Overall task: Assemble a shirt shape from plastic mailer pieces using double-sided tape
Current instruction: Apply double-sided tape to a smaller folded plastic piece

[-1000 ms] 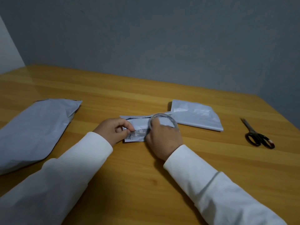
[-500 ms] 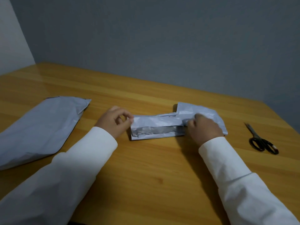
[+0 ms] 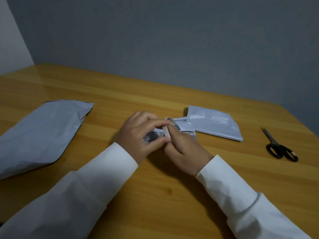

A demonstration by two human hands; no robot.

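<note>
A wooden table (image 3: 155, 195) carries it all: one large grey mailer piece (image 3: 39, 133) lies flat at the left. A smaller folded mailer piece (image 3: 214, 125) sits right of centre, overlapping a crumpled piece (image 3: 187, 129) just beside it, and black-handled scissors (image 3: 278, 146) lie well apart at far right.

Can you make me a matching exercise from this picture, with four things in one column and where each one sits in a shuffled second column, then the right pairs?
Things
1. black-handled scissors
2. large grey plastic mailer bag
3. thin roll of double-sided tape
4. small grey folded mailer piece

Places
A. held between the left hand and right hand
B. far left of the wooden table
C. far right of the table, untouched
D. just right of the hands, flat on the table

Pairs: 1-C, 2-B, 3-A, 4-D
</note>
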